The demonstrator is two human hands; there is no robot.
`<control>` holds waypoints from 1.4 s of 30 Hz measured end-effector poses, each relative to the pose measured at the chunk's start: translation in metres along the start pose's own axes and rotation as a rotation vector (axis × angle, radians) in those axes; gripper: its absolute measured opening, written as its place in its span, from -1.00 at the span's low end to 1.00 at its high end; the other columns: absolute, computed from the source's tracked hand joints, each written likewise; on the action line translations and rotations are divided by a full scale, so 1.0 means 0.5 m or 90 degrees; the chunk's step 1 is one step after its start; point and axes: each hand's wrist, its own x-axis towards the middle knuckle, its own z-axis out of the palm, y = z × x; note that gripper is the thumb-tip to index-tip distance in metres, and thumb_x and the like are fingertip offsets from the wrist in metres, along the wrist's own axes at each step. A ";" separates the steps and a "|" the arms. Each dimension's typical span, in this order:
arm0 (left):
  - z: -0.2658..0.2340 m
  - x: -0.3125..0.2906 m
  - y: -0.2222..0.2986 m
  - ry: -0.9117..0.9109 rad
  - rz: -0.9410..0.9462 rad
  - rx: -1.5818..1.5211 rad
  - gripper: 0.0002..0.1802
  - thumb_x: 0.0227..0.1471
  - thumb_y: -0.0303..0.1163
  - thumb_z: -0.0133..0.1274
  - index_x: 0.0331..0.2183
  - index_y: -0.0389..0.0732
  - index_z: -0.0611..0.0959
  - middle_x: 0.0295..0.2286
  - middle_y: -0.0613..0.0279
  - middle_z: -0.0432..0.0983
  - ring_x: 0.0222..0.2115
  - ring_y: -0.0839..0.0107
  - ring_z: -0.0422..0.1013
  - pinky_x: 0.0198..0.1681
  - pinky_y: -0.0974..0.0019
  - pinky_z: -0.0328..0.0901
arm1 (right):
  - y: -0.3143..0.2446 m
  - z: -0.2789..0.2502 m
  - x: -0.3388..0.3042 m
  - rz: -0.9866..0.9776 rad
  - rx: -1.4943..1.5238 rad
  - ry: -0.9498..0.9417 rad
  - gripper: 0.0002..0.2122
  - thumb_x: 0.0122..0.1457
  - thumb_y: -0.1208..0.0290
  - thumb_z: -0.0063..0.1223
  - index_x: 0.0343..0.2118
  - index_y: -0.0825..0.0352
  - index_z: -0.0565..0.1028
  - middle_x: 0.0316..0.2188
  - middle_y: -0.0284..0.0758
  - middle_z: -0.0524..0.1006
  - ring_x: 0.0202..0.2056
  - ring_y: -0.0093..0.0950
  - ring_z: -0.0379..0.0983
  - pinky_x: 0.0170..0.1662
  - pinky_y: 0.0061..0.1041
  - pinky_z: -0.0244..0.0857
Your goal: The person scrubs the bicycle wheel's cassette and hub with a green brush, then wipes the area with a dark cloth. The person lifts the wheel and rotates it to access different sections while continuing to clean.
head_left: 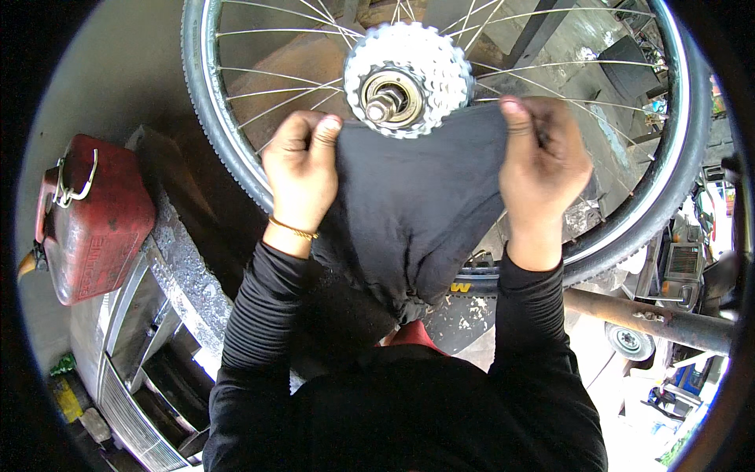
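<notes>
A bicycle wheel (686,118) with a black tyre and thin spokes is in front of me, its stacked silver sprocket cluster (448,63) and axle facing up toward me. Between my hands a black cloth (417,177) is stretched, its upper edge against the lower side of the sprockets. My left hand (303,165) pinches the cloth's left corner, thumb up. On the other side my right hand (544,157) grips the right corner, also with the thumb up. The cloth's lower part hangs in folds toward my body and covers part of the wheel.
To the left a red jerrycan (98,220) stands by a rough, worn ledge (185,271). A rusty pipe (653,318) runs across at the right, with a small wheel (629,341) below it. Assorted workshop items crowd the far right side.
</notes>
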 end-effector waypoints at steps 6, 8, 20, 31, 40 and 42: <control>0.004 -0.009 -0.006 -0.003 -0.013 -0.040 -0.78 0.04 -0.41 0.10 -0.57 -0.27 0.47 -0.65 0.41 0.31 -0.58 0.63 0.18 -0.48 0.52 0.17 | -0.006 -0.009 0.005 0.007 0.050 -0.041 -0.87 0.04 0.51 0.18 -0.50 0.39 0.45 -0.65 -0.47 0.42 -0.59 -0.75 0.21 -0.50 -0.77 0.13; 0.004 -0.021 -0.003 -0.010 -0.025 -0.023 -0.78 0.05 -0.41 0.09 -0.56 -0.27 0.48 -0.64 0.42 0.32 -0.57 0.64 0.18 -0.47 0.52 0.17 | -0.009 -0.019 -0.001 0.001 0.018 -0.063 -0.86 0.04 0.49 0.19 -0.50 0.39 0.44 -0.66 -0.44 0.41 -0.59 -0.73 0.21 -0.51 -0.75 0.14; 0.033 -0.129 0.061 -0.022 -0.161 -0.181 -0.85 0.10 -0.42 0.03 -0.47 -0.28 0.48 -0.58 0.45 0.34 -0.53 0.66 0.19 -0.43 0.56 0.16 | -0.033 -0.047 0.037 -0.056 -0.007 -0.090 -0.86 0.01 0.46 0.21 -0.49 0.38 0.48 -0.65 -0.37 0.48 -0.59 -0.71 0.33 -0.50 -0.73 0.20; 0.091 -0.169 0.082 -0.059 -0.226 -0.235 -0.88 0.09 -0.47 0.03 -0.46 -0.30 0.49 -0.59 0.41 0.37 -0.54 0.68 0.21 -0.44 0.57 0.18 | -0.055 -0.021 0.138 -0.303 -0.151 -0.273 -0.87 0.00 0.41 0.18 -0.46 0.34 0.49 -0.59 -0.28 0.51 -0.57 -0.42 0.47 -0.52 -0.57 0.26; 0.117 -0.170 0.087 -0.092 -0.220 -0.233 -0.84 0.06 -0.51 0.04 -0.53 -0.28 0.46 -0.65 0.44 0.28 -0.59 0.69 0.14 -0.53 0.56 0.13 | -0.040 -0.004 0.157 -0.372 -0.172 -0.307 -0.86 -0.01 0.39 0.16 -0.46 0.32 0.46 -0.61 -0.27 0.46 -0.57 -0.32 0.41 -0.52 -0.47 0.22; 0.117 -0.169 0.098 -0.118 -0.227 -0.207 -0.84 0.06 -0.51 0.04 -0.53 -0.28 0.45 -0.67 0.42 0.27 -0.61 0.69 0.13 -0.55 0.55 0.12 | -0.043 -0.008 0.158 -0.355 -0.166 -0.328 -0.86 -0.01 0.39 0.16 -0.46 0.32 0.46 -0.61 -0.27 0.46 -0.57 -0.31 0.41 -0.52 -0.46 0.23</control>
